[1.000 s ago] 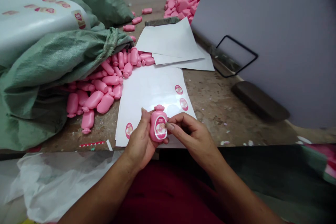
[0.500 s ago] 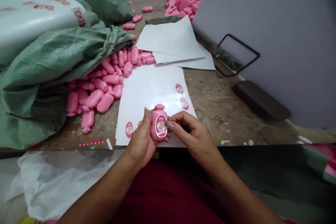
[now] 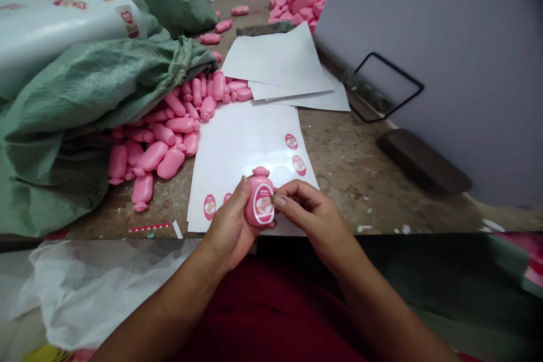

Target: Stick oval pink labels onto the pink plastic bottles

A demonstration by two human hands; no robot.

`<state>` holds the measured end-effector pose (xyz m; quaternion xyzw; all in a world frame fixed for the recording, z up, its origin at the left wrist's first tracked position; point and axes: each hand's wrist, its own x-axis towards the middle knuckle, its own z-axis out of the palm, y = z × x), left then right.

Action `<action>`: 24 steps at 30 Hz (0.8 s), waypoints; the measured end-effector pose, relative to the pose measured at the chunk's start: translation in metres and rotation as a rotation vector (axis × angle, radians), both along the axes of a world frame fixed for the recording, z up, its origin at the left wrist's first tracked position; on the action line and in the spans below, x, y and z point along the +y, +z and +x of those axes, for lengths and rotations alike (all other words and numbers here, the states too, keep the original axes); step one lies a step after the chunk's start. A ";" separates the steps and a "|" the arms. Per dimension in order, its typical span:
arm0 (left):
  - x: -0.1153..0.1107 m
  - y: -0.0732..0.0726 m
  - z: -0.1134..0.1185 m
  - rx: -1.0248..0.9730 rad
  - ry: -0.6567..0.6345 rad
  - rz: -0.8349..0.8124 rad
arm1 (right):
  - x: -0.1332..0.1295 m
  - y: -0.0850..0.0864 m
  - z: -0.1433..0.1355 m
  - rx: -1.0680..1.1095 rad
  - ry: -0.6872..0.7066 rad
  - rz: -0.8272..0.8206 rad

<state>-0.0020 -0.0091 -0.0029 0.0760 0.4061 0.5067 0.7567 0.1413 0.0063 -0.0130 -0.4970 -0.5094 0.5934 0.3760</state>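
My left hand point(image 3: 229, 226) grips a small pink bottle point(image 3: 259, 197) upright, its oval label facing me. My right hand point(image 3: 311, 212) touches the bottle's right side, thumb pressed on the edge of the label. Both hands hover over the near edge of a white sticker sheet point(image 3: 241, 147) that carries a few oval labels point(image 3: 299, 165). A heap of unlabelled pink bottles point(image 3: 169, 141) spills from a green woven sack point(image 3: 85, 102) to the left.
More white sheets point(image 3: 280, 62) lie further back. Another pile of pink bottles point(image 3: 303, 0) sits at the far end. A grey board point(image 3: 445, 56) with a black wire handle point(image 3: 388, 90) stands on the right. A clear plastic bag point(image 3: 85, 288) lies by my left arm.
The bottle and both hands have drifted slightly right and up. The bottle has turned a little in my left hand while the right thumb stays on the label.
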 end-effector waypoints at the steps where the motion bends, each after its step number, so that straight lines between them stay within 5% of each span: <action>1: 0.000 0.000 0.000 -0.005 0.000 -0.001 | 0.000 0.000 -0.001 -0.007 -0.008 0.008; 24: 0.000 -0.008 -0.001 0.017 0.016 0.089 | 0.000 -0.005 -0.004 -0.014 -0.023 0.024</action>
